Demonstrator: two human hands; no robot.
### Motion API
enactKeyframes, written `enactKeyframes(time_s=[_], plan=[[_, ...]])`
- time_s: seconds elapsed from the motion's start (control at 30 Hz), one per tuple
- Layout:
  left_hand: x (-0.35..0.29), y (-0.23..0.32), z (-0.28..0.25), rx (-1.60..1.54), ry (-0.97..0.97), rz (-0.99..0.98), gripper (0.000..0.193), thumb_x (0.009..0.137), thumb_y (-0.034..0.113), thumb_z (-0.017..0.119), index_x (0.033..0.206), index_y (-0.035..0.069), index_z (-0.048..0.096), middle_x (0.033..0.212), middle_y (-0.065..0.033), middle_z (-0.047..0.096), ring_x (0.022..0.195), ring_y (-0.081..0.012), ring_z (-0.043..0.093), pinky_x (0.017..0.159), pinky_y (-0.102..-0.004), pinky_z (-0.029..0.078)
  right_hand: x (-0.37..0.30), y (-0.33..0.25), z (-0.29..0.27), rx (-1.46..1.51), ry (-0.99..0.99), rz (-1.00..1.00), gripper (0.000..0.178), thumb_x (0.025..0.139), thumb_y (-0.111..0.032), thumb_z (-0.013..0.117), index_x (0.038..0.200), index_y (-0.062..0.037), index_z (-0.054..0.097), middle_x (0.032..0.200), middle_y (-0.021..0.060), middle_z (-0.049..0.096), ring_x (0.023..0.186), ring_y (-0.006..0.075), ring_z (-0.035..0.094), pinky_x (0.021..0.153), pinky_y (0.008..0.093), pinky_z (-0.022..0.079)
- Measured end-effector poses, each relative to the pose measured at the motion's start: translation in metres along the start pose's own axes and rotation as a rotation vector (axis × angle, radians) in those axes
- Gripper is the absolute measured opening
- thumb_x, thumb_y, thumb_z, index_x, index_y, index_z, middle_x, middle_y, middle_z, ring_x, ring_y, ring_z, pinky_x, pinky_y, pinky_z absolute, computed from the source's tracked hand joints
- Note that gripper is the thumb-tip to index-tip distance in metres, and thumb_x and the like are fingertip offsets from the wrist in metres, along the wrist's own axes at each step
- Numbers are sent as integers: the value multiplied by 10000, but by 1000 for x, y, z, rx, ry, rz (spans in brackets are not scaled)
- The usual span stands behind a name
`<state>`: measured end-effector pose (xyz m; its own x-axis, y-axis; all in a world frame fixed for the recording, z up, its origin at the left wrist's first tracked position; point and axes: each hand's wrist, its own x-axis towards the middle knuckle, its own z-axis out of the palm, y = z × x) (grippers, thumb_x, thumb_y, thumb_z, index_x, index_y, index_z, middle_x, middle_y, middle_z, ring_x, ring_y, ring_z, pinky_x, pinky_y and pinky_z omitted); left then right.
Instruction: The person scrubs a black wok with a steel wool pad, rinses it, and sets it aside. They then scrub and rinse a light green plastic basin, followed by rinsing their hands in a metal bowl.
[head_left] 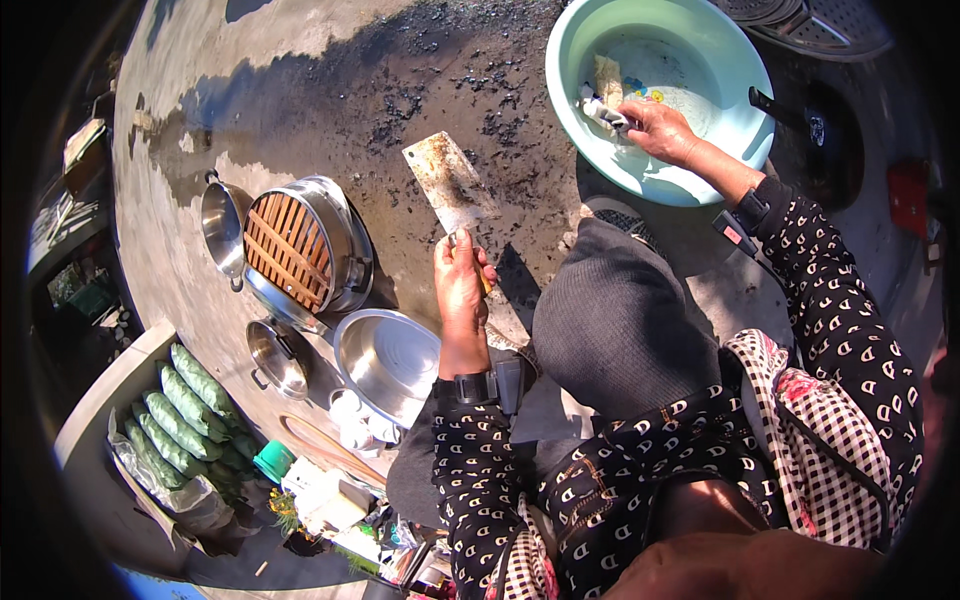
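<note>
My left hand [462, 285] is closed around the handle of a cleaver [450, 185], whose broad blade is stained brown and points up and away from me. At the right, my right hand [660, 132] reaches inside a pale green basin [745, 110]. Its fingers are closed on a small white and grey object [606, 114], whose kind I cannot make out. Just beyond it in the basin is a yellowish, rough scrubbing piece [608, 78]. Some blue and yellow marks show on the basin's bottom.
On the left stand a steel steamer pot with a wooden slatted rack [288, 250], a steel pot [222, 225], a small pan [275, 358] and a steel basin [388, 362]. A black wok [835, 145] lies right of the green basin. Wet, dark grit covers the ground [400, 90] ahead.
</note>
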<state>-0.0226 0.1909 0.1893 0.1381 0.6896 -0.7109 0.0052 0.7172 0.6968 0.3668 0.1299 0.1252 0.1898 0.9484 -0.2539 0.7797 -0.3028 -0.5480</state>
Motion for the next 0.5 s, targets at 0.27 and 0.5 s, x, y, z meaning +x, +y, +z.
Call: enactKeyframes(time_s=[0.27, 0.5], plan=[[-1, 13, 11, -25, 69, 28, 491, 1006, 546, 534, 977, 55, 531, 628, -17, 516, 425, -119, 452, 378, -250, 359, 12, -134, -5, 450, 37, -317, 287, 856, -114, 714, 1086, -70, 549, 945, 104, 688, 859, 283, 690, 767, 384, 537], [-6, 14, 14, -31, 36, 95, 442, 1033, 499, 508, 954, 64, 494, 614, -37, 493, 419, -132, 433, 372, -269, 368, 37, -211, 55, 324, 20, -778, 154, 833, -149, 718, 983, -132, 685, 889, 80, 613, 889, 337, 636, 767, 444, 516]])
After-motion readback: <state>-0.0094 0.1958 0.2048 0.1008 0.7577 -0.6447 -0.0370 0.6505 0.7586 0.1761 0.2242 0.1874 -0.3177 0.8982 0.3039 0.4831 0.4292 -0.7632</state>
